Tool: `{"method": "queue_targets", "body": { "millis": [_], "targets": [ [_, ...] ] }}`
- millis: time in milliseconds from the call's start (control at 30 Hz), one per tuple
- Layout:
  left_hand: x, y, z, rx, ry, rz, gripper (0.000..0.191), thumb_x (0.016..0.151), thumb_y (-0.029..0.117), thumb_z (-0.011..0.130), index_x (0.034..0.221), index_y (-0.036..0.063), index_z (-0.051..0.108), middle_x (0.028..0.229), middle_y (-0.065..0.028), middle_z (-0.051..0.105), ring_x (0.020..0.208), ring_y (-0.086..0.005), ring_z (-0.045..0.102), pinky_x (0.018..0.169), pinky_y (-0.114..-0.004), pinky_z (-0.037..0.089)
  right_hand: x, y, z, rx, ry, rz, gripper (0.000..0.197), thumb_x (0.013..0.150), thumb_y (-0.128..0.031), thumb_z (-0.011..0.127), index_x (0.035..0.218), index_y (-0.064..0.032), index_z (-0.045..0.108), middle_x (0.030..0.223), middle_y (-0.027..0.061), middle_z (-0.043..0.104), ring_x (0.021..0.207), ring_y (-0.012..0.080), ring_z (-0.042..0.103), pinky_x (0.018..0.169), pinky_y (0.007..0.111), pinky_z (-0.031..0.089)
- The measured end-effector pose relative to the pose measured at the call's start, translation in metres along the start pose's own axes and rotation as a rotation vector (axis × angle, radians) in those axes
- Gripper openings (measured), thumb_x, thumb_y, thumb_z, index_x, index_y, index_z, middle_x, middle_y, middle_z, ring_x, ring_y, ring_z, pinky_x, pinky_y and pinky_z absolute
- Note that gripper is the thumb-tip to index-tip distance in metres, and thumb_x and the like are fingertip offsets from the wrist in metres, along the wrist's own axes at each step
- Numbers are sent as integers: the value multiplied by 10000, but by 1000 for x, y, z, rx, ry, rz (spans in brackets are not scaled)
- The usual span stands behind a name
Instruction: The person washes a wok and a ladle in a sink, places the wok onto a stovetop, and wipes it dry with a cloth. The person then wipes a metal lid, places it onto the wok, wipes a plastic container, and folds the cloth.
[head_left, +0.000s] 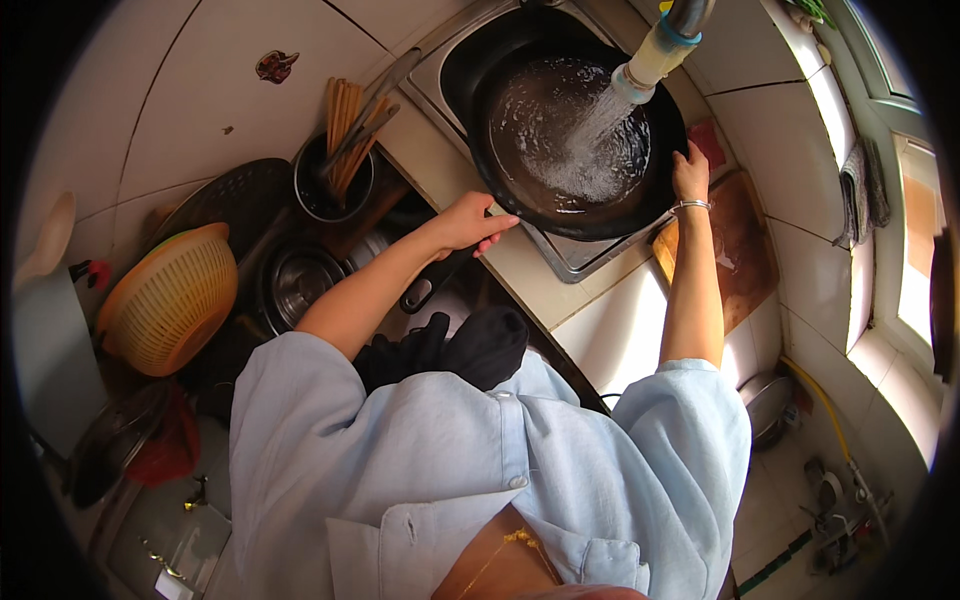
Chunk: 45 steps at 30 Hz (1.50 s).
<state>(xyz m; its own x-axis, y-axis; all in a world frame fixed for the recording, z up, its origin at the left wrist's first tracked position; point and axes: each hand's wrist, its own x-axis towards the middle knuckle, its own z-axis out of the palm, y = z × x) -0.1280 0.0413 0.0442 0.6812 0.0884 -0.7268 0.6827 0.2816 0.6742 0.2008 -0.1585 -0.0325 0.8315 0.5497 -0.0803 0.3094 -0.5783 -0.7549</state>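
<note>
A large black wok (570, 214) rests tilted over the metal sink (577, 262), with water swirling inside it. From the faucet's spray nozzle (637, 84) a stream of water falls into the wok. My left hand (476, 223) is closed around the near end of the wok's long black handle (442, 274), beside the rim. On the opposite side, my right hand (691, 172), with a bracelet at the wrist, grips the wok's right edge; the fingers are partly hidden behind the rim.
Left of the sink stand a pot (300, 191) of chopsticks and utensils, a lidded pot (300, 281) and an orange plastic colander (176, 300). A wooden cutting board (739, 247) leans at the right wall. A grey cloth (861, 191) hangs by the window.
</note>
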Motion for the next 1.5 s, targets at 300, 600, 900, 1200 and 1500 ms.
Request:
{"method": "queue_targets", "body": {
  "millis": [300,600,900,1200,1500],
  "targets": [
    [-9,8,5,-90,-202,-83,272,927,267,548,810,25,508,623,-12,472,460,-60,417,387,-219,364,17,-28,-52,-385,-110,0,431,759,-110,460,1158,14,568,1136,252,579,1107,369,536,957,397,408],
    [-9,-3,17,-443,-405,-195,390,942,418,484,823,46,492,625,11,441,442,-47,348,385,-203,319,52,-150,-81,-669,-466,177,340,796,-93,420,1064,54,568,1028,275,613,885,358,646,777,387,520],
    [14,-30,31,-436,-461,-44,384,962,398,447,855,34,500,630,6,446,441,-54,367,389,-208,323,45,-160,-99,-864,-311,-261,416,781,-85,478,1184,16,506,1038,266,605,948,311,630,791,337,507],
    [36,-29,35,-437,-267,47,312,924,344,548,839,47,505,605,13,463,462,-71,426,430,-229,371,18,-105,-82,278,-226,-164,583,756,87,488,1321,-54,453,1289,76,522,1211,230,457,1019,298,335],
    [2,-10,17,-123,129,50,328,910,280,566,703,31,511,556,0,476,410,-75,432,363,-243,354,3,-44,-16,813,-234,80,687,696,106,436,1369,-20,387,1410,83,404,1318,185,336,1061,278,243]
  ]
}}
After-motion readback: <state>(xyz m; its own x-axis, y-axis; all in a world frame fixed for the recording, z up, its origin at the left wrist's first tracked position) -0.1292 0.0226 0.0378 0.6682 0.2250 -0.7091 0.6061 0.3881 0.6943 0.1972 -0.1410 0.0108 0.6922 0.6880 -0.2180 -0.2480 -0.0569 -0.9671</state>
